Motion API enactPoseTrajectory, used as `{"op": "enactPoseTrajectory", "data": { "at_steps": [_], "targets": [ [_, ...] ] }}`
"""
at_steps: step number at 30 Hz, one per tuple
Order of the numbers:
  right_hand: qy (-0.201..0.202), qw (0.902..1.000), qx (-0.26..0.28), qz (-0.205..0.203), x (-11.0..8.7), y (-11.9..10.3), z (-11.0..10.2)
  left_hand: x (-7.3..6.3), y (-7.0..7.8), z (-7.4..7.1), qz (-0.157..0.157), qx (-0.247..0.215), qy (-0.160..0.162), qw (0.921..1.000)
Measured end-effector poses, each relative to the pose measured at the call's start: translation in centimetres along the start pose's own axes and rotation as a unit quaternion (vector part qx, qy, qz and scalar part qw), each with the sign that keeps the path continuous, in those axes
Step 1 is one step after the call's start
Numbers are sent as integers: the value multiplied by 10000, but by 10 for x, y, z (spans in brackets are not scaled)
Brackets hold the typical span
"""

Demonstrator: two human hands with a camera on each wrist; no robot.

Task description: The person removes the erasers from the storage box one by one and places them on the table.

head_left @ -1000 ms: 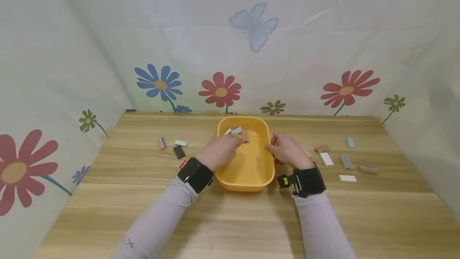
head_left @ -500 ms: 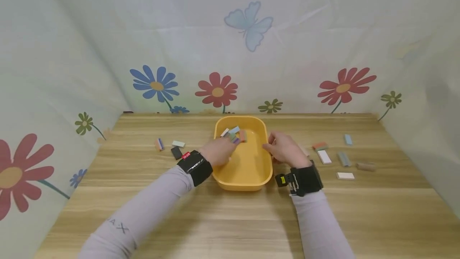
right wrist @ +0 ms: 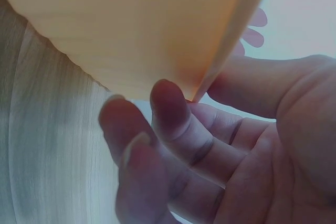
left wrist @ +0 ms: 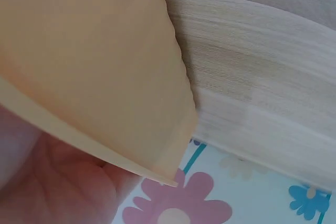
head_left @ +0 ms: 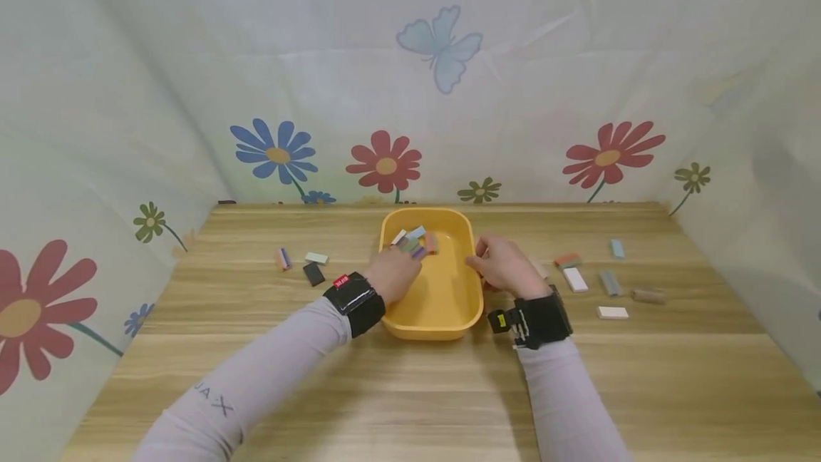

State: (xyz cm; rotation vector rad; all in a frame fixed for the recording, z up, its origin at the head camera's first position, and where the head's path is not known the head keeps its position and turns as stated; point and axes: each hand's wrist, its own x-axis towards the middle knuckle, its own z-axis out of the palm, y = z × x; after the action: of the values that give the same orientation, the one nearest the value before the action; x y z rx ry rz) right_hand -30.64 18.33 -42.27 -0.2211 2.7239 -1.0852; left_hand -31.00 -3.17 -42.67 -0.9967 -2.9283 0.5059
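A yellow plastic tub (head_left: 442,305) stands on the wooden table. Small coloured blocks (head_left: 413,242), among them blue, green, purple and orange ones, lie together at its far left inside. Over the tub's left rim reaches my left hand (head_left: 391,276), its fingertips right at the near side of these blocks; its fingers are largely hidden. The left wrist view shows its palm (left wrist: 68,182) beyond the tub's rim. My right hand (head_left: 509,266) pinches the tub's right rim. In the right wrist view, the thumb lies on the inner or outer face opposite bent fingers (right wrist: 173,114).
Left of the tub lie a black block (head_left: 313,274), a pale green block (head_left: 316,258) and an orange-purple block (head_left: 283,259). To the right are several more, including white (head_left: 575,279), grey (head_left: 610,282), brown (head_left: 648,296) and light blue (head_left: 617,248). A flowered curtain (head_left: 513,91) stands behind.
My left hand has drawn back slightly towards me inside the tub, and more of the green and purple blocks shows past its fingertips. The right hand keeps its hold on the rim.
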Motion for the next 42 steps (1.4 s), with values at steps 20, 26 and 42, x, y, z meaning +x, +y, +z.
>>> {"op": "enactPoseTrajectory", "data": {
  "at_steps": [20, 26, 42],
  "targets": [
    [-17, 10000, -35, 33, -2, 0, 2, -24, -33, -20, 302, -2462, 277, 9684],
    [-26, 10000, -48, 1, -1, -2, 3, -64, -78, -18, -217, -2971, 814, 9511],
    [-11, 10000, -55, 42, -1, -5, 2, -210, -195, 95, -2029, -3183, 883, 9218]
  ]
}}
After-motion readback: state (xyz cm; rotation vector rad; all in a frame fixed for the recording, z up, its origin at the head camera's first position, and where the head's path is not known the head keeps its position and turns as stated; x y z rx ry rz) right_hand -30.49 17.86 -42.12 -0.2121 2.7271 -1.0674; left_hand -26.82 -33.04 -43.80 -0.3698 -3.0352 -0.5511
